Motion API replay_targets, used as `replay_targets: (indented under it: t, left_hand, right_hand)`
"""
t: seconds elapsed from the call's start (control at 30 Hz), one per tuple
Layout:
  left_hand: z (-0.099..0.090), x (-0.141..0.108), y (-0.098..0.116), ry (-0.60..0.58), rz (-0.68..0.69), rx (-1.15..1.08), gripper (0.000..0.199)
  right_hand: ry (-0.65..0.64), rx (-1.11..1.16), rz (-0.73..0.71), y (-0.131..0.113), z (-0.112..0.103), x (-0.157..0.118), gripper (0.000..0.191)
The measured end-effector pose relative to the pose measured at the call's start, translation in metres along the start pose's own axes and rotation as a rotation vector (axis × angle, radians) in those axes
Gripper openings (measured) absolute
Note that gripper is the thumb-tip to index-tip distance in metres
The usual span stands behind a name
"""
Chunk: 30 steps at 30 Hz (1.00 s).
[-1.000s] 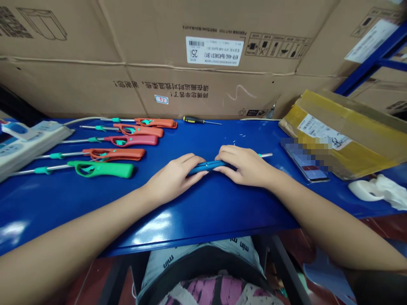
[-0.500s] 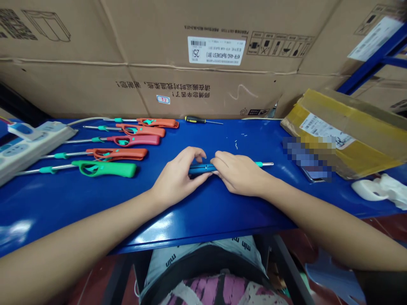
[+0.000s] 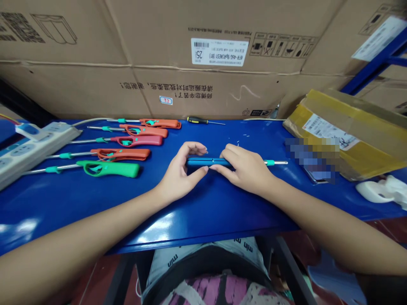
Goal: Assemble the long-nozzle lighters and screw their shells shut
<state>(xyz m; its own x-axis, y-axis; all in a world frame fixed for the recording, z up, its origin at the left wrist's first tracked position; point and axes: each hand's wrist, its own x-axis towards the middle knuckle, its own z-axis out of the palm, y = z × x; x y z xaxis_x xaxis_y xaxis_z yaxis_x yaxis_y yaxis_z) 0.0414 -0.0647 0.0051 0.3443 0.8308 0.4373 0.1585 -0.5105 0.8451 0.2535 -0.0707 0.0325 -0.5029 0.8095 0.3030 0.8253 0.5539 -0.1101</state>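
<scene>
A blue long-nosed gas lighter point(image 3: 203, 162) lies level between my hands above the table. Its metal nozzle with a mint-green collar points right, past my right hand. My left hand point(image 3: 178, 173) cups the handle end, thumb along the near side and fingers curled over the far side. Wrapped round the body nearer the nozzle is my right hand point(image 3: 249, 169), its thumb pressed toward the handle's seam. The trigger part is hidden by this hand. Left of my hands, a green lighter point(image 3: 122, 169) lies in a row with several orange and red lighters point(image 3: 140, 140).
A black-and-yellow screwdriver point(image 3: 197, 120) lies at the back of the blue table point(image 3: 203, 220). White bits point(image 3: 238, 143) are scattered near it. A white power strip point(image 3: 38, 146) stands left; right are a taped carton point(image 3: 356, 131), a phone point(image 3: 313, 165) and a white object point(image 3: 375, 191). Cardboard stands behind.
The blue lighter has shifted right, and more of its handle shows. My right hand has slid along it away from my left hand. The view has turned slightly.
</scene>
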Motion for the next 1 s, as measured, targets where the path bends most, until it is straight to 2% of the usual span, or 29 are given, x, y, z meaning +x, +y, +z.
replay_targets:
  t: [0.13,0.23,0.37,0.53,0.7,1.0]
  left_hand:
    - [-0.003,0.000,0.002,-0.074,0.079,0.111,0.022]
    - [-0.005,0.000,0.006,-0.055,0.191,0.225,0.016]
    - [-0.011,0.000,0.009,-0.032,0.342,0.379,0.019]
    - [-0.018,0.001,0.009,-0.072,0.481,0.564,0.025]
    - [-0.020,0.002,0.010,-0.068,0.568,0.626,0.026]
    - [-0.019,0.004,0.004,-0.067,0.657,0.613,0.023]
  right_hand:
    - [0.039,-0.025,-0.120,0.008,0.000,0.000,0.046]
    - [0.086,-0.039,-0.191,0.011,-0.002,-0.001,0.047]
    - [0.144,-0.097,-0.260,0.013,-0.007,-0.002,0.049]
    - [0.157,-0.157,-0.288,0.013,-0.012,-0.004,0.047]
    - [0.233,-0.131,-0.308,0.014,-0.015,-0.005,0.041]
    - [0.279,-0.115,-0.354,0.012,-0.010,-0.005,0.034]
